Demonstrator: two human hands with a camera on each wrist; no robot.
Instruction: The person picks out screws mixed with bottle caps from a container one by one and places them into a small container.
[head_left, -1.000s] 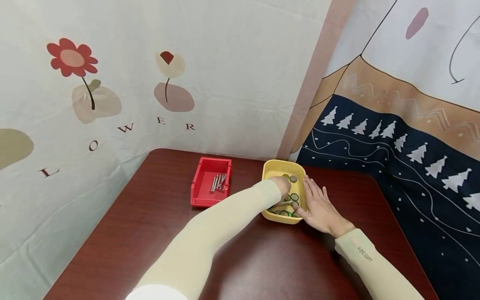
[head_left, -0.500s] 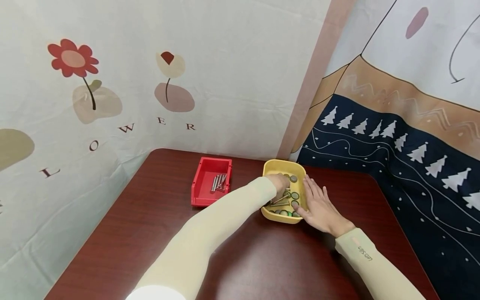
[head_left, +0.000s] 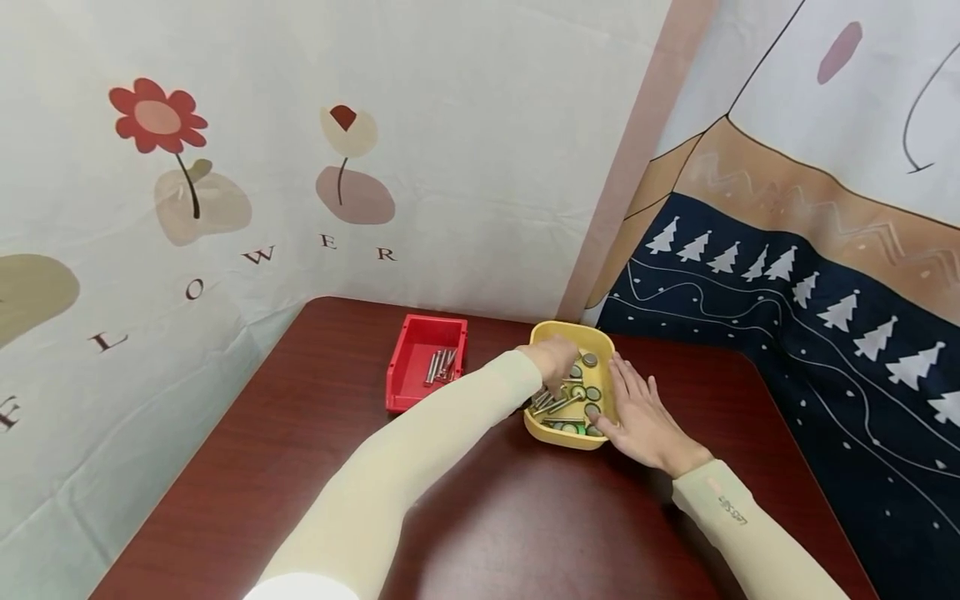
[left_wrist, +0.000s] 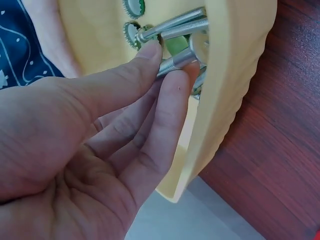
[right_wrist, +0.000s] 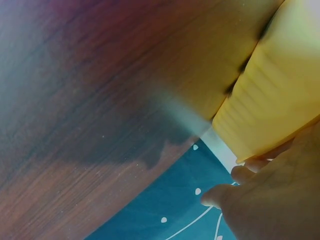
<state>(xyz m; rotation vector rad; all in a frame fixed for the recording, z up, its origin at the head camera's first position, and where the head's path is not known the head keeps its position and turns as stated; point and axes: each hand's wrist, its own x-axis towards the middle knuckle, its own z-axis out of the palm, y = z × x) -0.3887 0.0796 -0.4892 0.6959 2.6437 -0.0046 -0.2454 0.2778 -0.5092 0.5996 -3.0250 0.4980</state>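
The yellow bin (head_left: 542,331) holds several metal bolts (head_left: 564,421) and several bottle caps (head_left: 589,360). My left hand (head_left: 553,360) reaches over its left side. In the left wrist view, the thumb and index finger of that hand pinch the threaded end of a silver bolt (left_wrist: 177,61) with a flat round head. More bolts (left_wrist: 175,25) and green-edged caps (left_wrist: 134,7) lie just beyond the fingertips. My right hand (head_left: 648,425) rests on the bin's right rim with its fingers straight; in the right wrist view the hand (right_wrist: 280,195) touches the bin's yellow wall (right_wrist: 280,80).
To the left stands a red parts bin (head_left: 408,367) with several bolts (head_left: 441,365) inside. Both bins sit near the back edge of a dark wooden table (head_left: 480,508). A printed curtain (head_left: 480,150) hangs behind.
My left hand has moved left and slightly back over the yellow bin, uncovering bolts and caps at its near end. The right hand keeps its place on the rim.
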